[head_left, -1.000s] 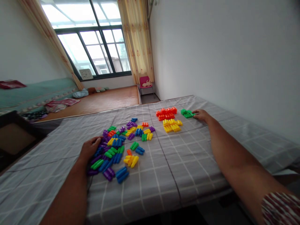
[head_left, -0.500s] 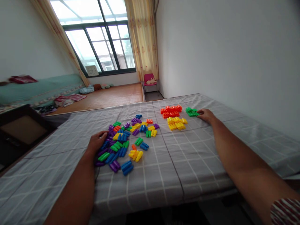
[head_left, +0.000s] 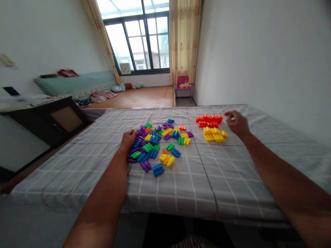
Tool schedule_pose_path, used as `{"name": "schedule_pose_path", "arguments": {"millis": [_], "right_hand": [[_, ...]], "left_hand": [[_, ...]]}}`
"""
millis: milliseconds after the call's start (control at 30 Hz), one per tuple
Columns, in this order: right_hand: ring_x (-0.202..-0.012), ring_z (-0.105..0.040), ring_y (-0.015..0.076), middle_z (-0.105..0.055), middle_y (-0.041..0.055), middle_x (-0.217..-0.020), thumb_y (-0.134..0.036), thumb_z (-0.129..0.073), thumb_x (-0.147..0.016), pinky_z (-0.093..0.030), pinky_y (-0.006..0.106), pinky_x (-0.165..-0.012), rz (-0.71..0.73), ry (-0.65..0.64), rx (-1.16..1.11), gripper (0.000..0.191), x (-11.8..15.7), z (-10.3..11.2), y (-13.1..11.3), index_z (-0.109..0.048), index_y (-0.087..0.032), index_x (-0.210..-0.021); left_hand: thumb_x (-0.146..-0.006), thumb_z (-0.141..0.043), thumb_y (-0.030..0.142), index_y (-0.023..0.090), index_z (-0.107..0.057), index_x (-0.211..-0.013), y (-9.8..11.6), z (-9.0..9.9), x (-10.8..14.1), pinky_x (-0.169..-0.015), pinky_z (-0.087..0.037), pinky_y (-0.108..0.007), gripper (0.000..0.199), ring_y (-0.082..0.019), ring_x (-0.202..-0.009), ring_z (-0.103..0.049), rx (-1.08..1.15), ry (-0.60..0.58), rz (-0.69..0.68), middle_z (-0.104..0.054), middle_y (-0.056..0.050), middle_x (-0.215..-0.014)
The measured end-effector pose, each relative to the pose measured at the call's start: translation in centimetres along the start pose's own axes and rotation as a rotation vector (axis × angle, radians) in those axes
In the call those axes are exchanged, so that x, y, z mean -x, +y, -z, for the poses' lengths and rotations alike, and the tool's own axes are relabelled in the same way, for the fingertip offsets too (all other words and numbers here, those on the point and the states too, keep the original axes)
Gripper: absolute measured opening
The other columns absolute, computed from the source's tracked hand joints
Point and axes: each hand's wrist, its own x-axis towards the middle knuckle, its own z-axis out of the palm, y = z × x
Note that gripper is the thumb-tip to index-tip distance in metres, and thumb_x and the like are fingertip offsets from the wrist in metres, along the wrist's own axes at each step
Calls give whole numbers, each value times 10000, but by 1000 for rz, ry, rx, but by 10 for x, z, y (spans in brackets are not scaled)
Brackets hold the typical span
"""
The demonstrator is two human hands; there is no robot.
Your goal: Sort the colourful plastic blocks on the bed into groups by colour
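My left hand (head_left: pixel 128 138) rests at the left edge of a loose pile of plastic building blocks (head_left: pixel 148 148), its fingers extended against some purple ones. The blocks are short joined tubes in purple, blue, green, yellow and orange. To the right, my right hand (head_left: pixel 237 123) is just above the sheet with index finger and thumb apart; I see nothing held between them. Beside it lie a group of orange-red blocks (head_left: pixel 209 121) and, nearer me, a group of yellow blocks (head_left: pixel 214 135). The green blocks seen earlier are hidden, apparently behind my right hand.
A grey checked sheet (head_left: pixel 181 186) covers the work surface. A white wall (head_left: pixel 263 62) runs along the right. Beyond are a low brown platform (head_left: pixel 144 96), a pink chair (head_left: pixel 183 82) and a window. A dark cabinet (head_left: pixel 51 120) stands at left.
The view has swung left, so everything sits further right in the picture. My right hand has moved from the right side of the green blocks towards the orange-red group, and the green is now hidden.
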Motion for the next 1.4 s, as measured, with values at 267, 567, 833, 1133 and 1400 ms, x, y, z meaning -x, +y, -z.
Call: {"name": "schedule_pose_path", "arguments": {"millis": [267,567,833,1133,1400], "right_hand": [[-1074,-603,217,-670,90,-1130,-156,-543,-869,-459,375,-946,784,-787,-322,271,30,-67,-152,-688,-220,-1089],[-811,-612,162,-671,69,-934,-109,-654,-766,-478,264,-724,791,-920,-276,201,23,-69,-184,-687,-162,-958],[-722,-620,174,-694,30,-806,-496,-772,-689,-499,280,-637,24,-322,-363,402,-28,-21,-93,-641,-208,-938],[-760,-648,225,-717,118,-864,-367,-655,-734,-511,332,-705,-661,87,91,257,-15,15,110,-670,-145,-863],[-856,-661,248,-725,135,-929,-330,-582,-793,-488,332,-778,-653,-27,279,259,2,-3,146,-723,-157,-923]], "left_hand": [[-793,-512,370,100,-753,-970,-2,-1,-3,-777,-496,-252,403,-215,-906,-658,-26,-24,-20,-757,-43,-914],[-755,-524,438,120,-753,-952,-1,3,-3,-729,-498,-256,439,-219,-861,-659,-30,-50,-25,-754,-43,-890],[-720,-542,481,145,-759,-939,6,10,-3,-714,-501,-269,457,-239,-857,-666,-123,-59,-18,-758,-32,-853],[-727,-536,473,181,-762,-938,7,11,-5,-716,-513,-265,425,-236,-855,-673,-193,-62,-6,-757,-12,-853],[-738,-528,462,209,-765,-883,12,11,-5,-729,-518,-275,376,-241,-865,-675,-231,-49,-3,-754,-4,-842]]}}
